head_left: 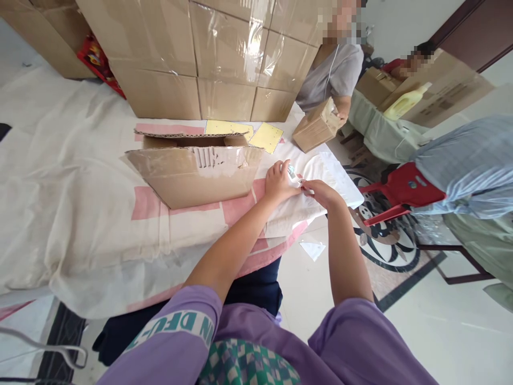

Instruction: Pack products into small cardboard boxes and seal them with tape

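My left hand (277,181) is wrapped round a small white object with a greenish label (292,172), near the table's right end. The fingers cover much of it, so its exact kind is unclear. At the object's near right end, my right hand (320,191) has its fingers pinched together. Whatever lies between those fingertips is too small to make out. Just left of my hands stands an open cardboard box (196,179), its front torn where tape was. Behind them lie yellow sheets (266,137) on the cloth-covered table (100,182).
Taped cardboard boxes (228,53) are stacked at the back. Across the table a person (340,69) holds a smaller carton (316,125). To the right are a red plastic chair (417,184) with someone seated and a second table with a yellow bottle (406,101).
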Action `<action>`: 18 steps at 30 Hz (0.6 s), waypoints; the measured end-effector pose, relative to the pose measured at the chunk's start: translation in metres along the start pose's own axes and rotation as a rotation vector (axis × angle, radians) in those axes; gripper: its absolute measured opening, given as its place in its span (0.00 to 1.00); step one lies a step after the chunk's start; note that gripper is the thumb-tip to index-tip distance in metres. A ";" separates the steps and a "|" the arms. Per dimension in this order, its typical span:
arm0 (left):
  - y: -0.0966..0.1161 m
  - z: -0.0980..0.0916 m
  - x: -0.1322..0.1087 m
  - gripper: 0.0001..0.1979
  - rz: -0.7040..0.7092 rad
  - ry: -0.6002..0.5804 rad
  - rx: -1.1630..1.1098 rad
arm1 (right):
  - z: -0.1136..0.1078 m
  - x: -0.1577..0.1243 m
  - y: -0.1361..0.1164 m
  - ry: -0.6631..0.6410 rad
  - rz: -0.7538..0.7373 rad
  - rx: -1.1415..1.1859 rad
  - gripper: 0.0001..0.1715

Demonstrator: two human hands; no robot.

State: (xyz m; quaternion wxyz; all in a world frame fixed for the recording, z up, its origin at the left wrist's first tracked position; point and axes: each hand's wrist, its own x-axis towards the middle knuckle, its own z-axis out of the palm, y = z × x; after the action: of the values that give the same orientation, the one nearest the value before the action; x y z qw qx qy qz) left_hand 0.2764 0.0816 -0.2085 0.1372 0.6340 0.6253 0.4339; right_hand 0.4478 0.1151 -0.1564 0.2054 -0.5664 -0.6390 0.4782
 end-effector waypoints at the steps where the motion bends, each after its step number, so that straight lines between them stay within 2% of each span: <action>1: 0.000 0.000 0.000 0.50 -0.001 -0.005 0.001 | 0.000 0.001 0.001 0.000 0.009 0.020 0.20; 8: -0.001 0.002 0.001 0.50 -0.002 0.003 0.001 | 0.000 0.004 0.005 0.027 0.048 0.155 0.16; 18: -0.002 0.002 0.000 0.50 0.004 0.011 -0.004 | -0.003 -0.002 -0.003 0.006 0.063 0.198 0.12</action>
State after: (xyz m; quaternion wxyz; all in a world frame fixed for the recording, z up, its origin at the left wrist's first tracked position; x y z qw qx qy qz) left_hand 0.2767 0.0829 -0.2108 0.1341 0.6325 0.6240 0.4389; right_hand 0.4494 0.1142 -0.1521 0.2471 -0.5648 -0.5699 0.5433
